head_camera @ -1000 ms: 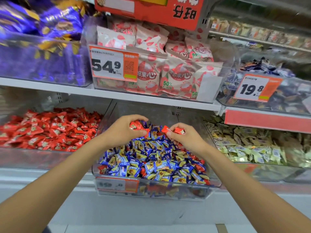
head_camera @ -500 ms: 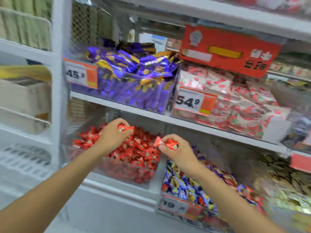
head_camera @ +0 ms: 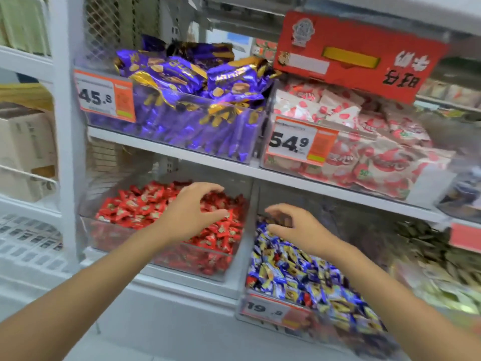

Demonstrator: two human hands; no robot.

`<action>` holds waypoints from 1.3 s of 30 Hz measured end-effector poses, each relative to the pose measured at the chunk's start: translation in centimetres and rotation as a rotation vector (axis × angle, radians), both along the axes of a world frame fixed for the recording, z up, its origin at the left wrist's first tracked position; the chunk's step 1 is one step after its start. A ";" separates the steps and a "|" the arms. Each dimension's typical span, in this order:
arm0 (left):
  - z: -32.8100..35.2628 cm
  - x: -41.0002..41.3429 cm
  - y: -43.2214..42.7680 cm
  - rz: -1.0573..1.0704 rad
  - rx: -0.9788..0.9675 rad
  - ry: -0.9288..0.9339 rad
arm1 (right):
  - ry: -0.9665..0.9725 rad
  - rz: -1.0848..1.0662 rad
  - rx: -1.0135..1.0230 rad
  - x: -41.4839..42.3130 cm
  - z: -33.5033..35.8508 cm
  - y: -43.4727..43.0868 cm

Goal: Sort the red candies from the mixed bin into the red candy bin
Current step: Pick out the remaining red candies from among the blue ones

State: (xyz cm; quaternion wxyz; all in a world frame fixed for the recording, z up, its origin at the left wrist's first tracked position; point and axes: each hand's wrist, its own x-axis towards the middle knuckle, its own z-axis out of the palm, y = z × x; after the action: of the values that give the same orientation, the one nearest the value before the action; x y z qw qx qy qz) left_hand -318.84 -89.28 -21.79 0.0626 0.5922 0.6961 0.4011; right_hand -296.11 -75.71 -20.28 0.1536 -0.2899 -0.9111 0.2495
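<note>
- What was pinched earlier has been released; left grip (head_camera: 192, 212) and right grip (head_camera: 294, 225) are held empty, fingers loose.
- Red candies (head_camera: 135, 207) are piled in the bin (head_camera: 156, 247) under the left grip.

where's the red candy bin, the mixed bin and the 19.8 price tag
red candy bin (head_camera: 104, 238): head view, clear front wall, left end
mixed bin (head_camera: 335, 332): head view, front wall right of the tag
19.8 price tag (head_camera: 263, 308): head view, on the printed digits
</note>
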 end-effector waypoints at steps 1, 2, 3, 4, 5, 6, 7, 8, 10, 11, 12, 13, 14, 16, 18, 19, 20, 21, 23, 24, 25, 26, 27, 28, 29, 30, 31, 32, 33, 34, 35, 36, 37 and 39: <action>0.3 2.3 0.6 -0.065 0.019 0.011 | -0.020 -0.014 -0.041 2.6 -0.4 0.2; 0.7 4.5 1.2 -0.122 0.032 0.025 | -0.055 -0.015 -0.076 4.9 -0.8 0.1; 1.0 6.5 1.9 -0.176 0.041 0.032 | -0.112 0.002 -0.101 6.7 -1.2 -0.2; 1.1 8.3 2.7 -0.228 0.045 0.023 | -0.185 0.032 -0.112 8.1 -1.9 -0.5; 1.3 10.0 3.4 -0.277 0.032 0.006 | -0.271 0.084 -0.107 9.0 -2.8 -0.6; 1.3 11.5 4.0 -0.319 0.008 -0.017 | -0.363 0.137 -0.070 9.5 -4.0 -0.5; 1.0 12.8 4.6 -0.349 -0.028 -0.040 | -0.432 0.180 -0.009 9.6 -5.1 0.0; 0.5 13.8 5.1 -0.370 -0.063 -0.062 | -0.469 0.171 0.050 9.6 -6.0 0.7; -1.1 14.8 6.0 -0.382 -0.122 -0.098 | -0.469 0.030 0.145 9.7 -6.4 2.9; -1.8 14.8 6.3 -0.378 -0.144 -0.114 | -0.449 -0.036 0.177 10.0 -6.4 4.1; -2.4 14.7 6.5 -0.366 -0.169 -0.118 | -0.402 -0.088 0.172 10.5 -6.2 5.1; -2.9 14.5 6.7 -0.347 -0.199 -0.103 | -0.334 -0.114 0.130 11.2 -6.0 6.0; -3.3 14.5 6.9 -0.330 -0.230 -0.080 | -0.262 -0.142 0.082 11.9 -5.5 6.5; -3.8 14.8 7.2 -0.318 -0.281 -0.075 | -0.136 -0.193 0.034 13.5 -4.6 6.9; -4.4 15.4 7.6 -0.335 -0.317 -0.063 | 0.001 -0.205 -0.060 14.8 -3.6 6.9; -4.8 15.6 7.9 -0.335 -0.340 -0.029 | 0.054 -0.201 -0.123 15.3 -3.2 6.8; -5.0 15.8 8.2 -0.327 -0.370 0.016 | 0.050 -0.205 -0.169 15.7 -2.9 6.8; -5.1 15.9 8.4 -0.314 -0.399 0.071 | 0.000 -0.204 -0.201 16.1 -2.8 6.8; -5.1 16.1 8.8 -0.306 -0.437 0.227 | -0.180 -0.162 -0.237 16.5 -2.7 6.7; -5.0 16.3 8.8 -0.312 -0.467 0.311 | -0.265 -0.140 -0.249 16.4 -2.8 6.6; -4.9 16.5 8.9 -0.316 -0.502 0.391 | -0.325 -0.133 -0.257 16.1 -2.9 6.1; -4.9 16.7 9.0 -0.314 -0.533 0.463 | -0.351 -0.133 -0.265 15.7 -3.2 5.9; -4.9 17.0 9.1 -0.305 -0.553 0.521 | -0.335 -0.134 -0.280 15.4 -3.4 5.6; -4.9 17.1 9.3 -0.293 -0.560 0.554 | -0.305 -0.125 -0.308 15.0 -3.6 5.3; -5.0 17.2 9.4 -0.283 -0.546 0.557 | -0.290 -0.101 -0.323 14.6 -3.8 4.9; -5.0 17.2 9.5 -0.278 -0.527 0.535 | -0.311 -0.069 -0.296 14.2 -4.1 4.7; -5.0 17.1 9.6 -0.270 -0.498 0.496 | -0.351 -0.043 -0.236 14.0 -4.4 4.7; -4.9 16.7 9.7 -0.265 -0.460 0.435 | -0.375 -0.033 -0.188 13.7 -4.6 4.8; -4.9 16.3 9.9 -0.263 -0.415 0.343 | -0.359 -0.043 -0.173 13.6 -4.7 4.9; -4.7 15.9 9.9 -0.265 -0.371 0.222 | -0.315 -0.070 -0.186 13.6 -4.7 5.0; -4.4 15.6 9.8 -0.268 -0.333 0.097 | -0.251 -0.098 -0.211 13.7 -4.6 5.0; -4.0 15.5 9.7 -0.267 -0.298 -0.010 | -0.183 -0.125 -0.242 13.9 -4.4 5.1; -3.6 15.5 9.5 -0.265 -0.263 -0.096 | -0.113 -0.143 -0.275 14.1 -4.1 5.0; -2.8 15.8 9.3 -0.261 -0.218 -0.242 | -0.017 -0.151 -0.322 14.3 -3.8 4.8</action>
State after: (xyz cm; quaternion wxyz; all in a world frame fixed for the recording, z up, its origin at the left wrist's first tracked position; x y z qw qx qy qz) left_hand -303.00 -80.03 -24.61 0.2611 0.6146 0.6400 0.3801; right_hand -281.86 -70.94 -24.05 0.1158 -0.3803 -0.8363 0.3776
